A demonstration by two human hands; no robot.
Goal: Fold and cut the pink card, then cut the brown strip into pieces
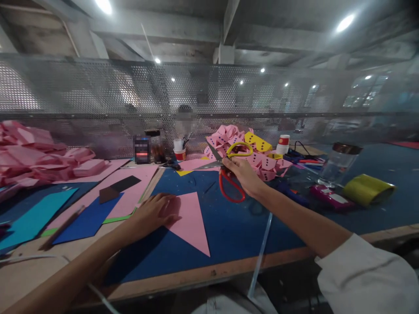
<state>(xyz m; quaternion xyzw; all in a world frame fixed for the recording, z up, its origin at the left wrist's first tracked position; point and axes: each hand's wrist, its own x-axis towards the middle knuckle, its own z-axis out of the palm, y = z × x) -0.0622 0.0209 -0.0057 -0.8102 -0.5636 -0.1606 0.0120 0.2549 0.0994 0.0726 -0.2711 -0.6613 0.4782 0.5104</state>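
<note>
My right hand grips a pair of scissors near the pivot. One handle loop is yellow and the other red; the blades point left, spread apart above the mat. A pink paper piece with a pointed lower corner lies on the dark blue mat. My left hand rests over its left edge, thumb and fingers apart, covering part of that side. Behind the scissors sits a heap of folded pink paper strips with dark dots, with some yellow dotted pieces among them.
Pink folded pieces pile up at far left, near blue and turquoise sheets. A paper cup, clear jar, magenta object and yellow-green roll stand right. Perforated metal panel behind.
</note>
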